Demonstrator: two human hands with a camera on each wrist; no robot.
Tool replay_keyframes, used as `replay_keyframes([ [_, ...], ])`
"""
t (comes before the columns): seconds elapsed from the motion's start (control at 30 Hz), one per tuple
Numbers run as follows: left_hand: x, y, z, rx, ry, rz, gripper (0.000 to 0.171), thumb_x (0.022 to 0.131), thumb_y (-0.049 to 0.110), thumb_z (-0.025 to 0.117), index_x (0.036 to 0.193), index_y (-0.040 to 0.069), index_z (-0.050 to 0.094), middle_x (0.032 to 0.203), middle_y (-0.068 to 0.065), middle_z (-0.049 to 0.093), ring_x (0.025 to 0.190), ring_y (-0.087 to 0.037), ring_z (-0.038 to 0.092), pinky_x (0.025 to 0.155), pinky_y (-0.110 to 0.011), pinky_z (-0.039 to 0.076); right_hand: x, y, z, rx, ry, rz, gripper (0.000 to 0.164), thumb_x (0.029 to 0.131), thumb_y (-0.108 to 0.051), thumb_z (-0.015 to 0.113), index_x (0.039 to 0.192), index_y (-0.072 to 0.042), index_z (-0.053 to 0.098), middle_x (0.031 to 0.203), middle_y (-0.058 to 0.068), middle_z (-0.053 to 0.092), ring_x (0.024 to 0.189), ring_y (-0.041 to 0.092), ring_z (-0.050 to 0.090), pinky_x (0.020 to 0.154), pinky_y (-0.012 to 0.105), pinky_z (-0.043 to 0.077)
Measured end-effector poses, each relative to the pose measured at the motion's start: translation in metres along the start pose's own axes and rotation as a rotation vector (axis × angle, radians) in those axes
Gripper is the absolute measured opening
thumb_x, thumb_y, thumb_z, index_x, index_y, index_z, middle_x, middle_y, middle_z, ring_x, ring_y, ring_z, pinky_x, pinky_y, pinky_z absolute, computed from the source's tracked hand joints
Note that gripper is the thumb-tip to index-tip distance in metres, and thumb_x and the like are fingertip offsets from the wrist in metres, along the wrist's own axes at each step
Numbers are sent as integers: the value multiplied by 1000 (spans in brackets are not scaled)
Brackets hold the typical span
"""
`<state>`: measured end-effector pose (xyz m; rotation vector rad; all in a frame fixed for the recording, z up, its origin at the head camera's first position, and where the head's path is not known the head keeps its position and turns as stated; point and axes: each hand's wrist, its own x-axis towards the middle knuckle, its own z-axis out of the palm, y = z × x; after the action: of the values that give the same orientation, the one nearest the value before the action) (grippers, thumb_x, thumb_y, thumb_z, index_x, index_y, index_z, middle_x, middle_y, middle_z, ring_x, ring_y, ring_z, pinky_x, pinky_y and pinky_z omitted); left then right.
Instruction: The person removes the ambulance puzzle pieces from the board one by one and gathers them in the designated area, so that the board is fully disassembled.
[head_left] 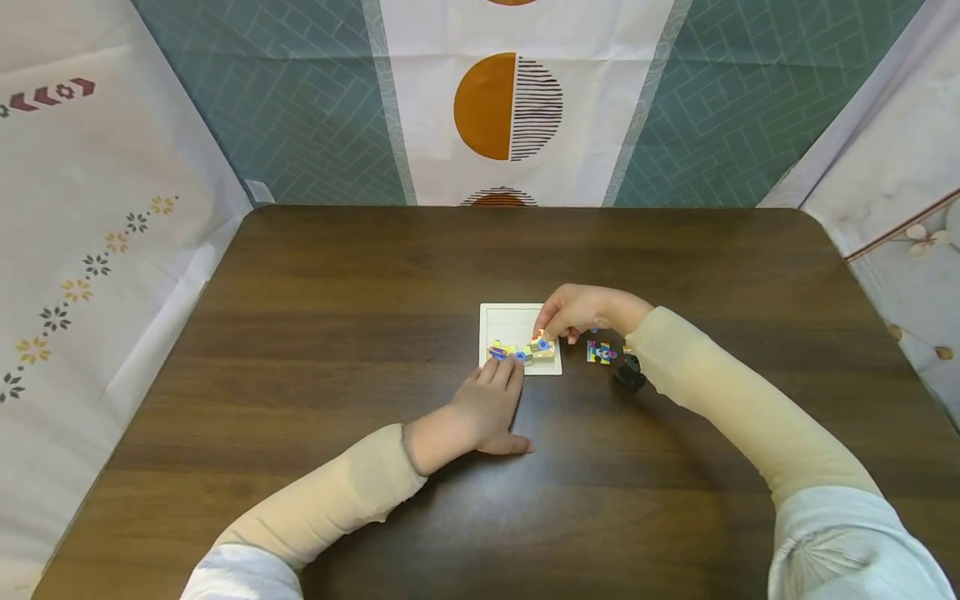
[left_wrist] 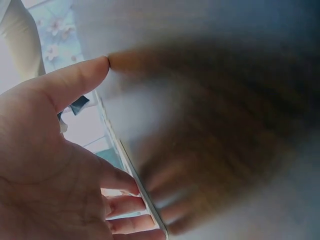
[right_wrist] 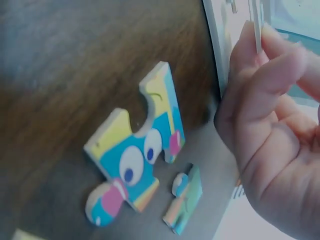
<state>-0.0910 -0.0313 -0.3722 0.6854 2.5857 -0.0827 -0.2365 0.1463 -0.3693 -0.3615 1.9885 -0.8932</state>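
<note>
A shallow white puzzle tray [head_left: 501, 320] lies on the table, with several joined colourful puzzle pieces [head_left: 501, 351] along its near side. My right hand [head_left: 583, 308] pinches another puzzle piece [head_left: 542, 344] between thumb and fingertips, over the tray's right part. In the right wrist view that held piece [right_wrist: 257, 30] shows only as a thin edge. My left hand [head_left: 491, 407] has its fingers outstretched, fingertips at the tray's near edge and the joined pieces, thumb spread to the right. The left wrist view shows its palm [left_wrist: 45, 165] and those fingers against the tray's rim.
Right of the tray lies a loose puzzle piece [head_left: 600, 352] with printed eyes. A smaller-looking piece [right_wrist: 187, 202] is beside it in the right wrist view. A small black object [head_left: 630, 374] is at my right wrist. Patterned cloths hang around the brown wooden table [head_left: 337, 292].
</note>
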Motion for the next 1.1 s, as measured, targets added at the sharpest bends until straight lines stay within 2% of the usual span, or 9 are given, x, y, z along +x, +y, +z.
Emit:
replay_keyframes([
  [0.2,3,-3,1,-14,-1,-1,106,79,65,61,152,4,15,158,-11,16,143,-27,18,114,-39,27,-15,2,-2,-16,79,-21,21,87,-3,63,106,6,65,75,0,60,59,9,50,59,22,52],
  [0.5,2,-4,1,-43,-13,6,99,85,61,58,152,4,13,158,-12,15,144,-27,17,113,-39,29,-54,21,-4,30,121,-68,23,88,-5,63,107,8,60,91,7,65,74,18,60,74,35,56],
  [0.73,-1,-4,-2,-51,24,16,95,86,57,59,151,3,18,157,-12,19,142,-28,21,111,-40,32,-92,44,-6,32,202,-85,26,89,-5,61,111,9,58,95,8,67,75,19,61,72,35,55],
  [0.87,0,-4,0,-40,38,19,94,86,58,58,150,1,20,156,-14,21,142,-28,22,111,-40,32,-112,62,-6,31,228,-79,28,89,-4,59,114,10,55,90,8,63,73,19,58,71,35,54],
  [1.1,2,-3,2,-15,36,24,95,87,60,56,150,0,18,156,-16,19,143,-30,20,112,-40,30,-134,91,-4,34,265,-46,31,89,-5,60,116,9,55,88,7,59,74,17,56,71,32,53],
])
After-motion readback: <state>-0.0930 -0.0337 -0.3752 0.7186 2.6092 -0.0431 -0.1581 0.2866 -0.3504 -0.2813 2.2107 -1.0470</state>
